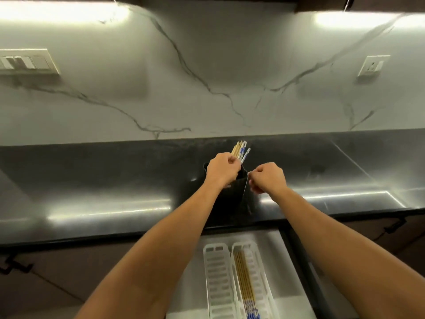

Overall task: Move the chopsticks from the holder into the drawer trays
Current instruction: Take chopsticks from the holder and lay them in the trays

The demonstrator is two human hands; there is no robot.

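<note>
A black holder (232,194) stands on the dark countertop (92,180) near its front edge. Several chopsticks (240,151), tan with blue-and-white ends, stick up out of it. My left hand (222,170) is closed around the bundle at the holder's mouth. My right hand (268,178) pinches the holder's right rim. Below, an open drawer (273,240) holds two white slotted trays: the left tray (216,279) looks bare, the right tray (259,279) has several chopsticks (245,282) lying lengthwise.
A marble backsplash (207,77) rises behind the counter, with a switch plate (25,62) at left and a socket (372,65) at right. Brown cabinet fronts with black handles (13,268) flank the drawer.
</note>
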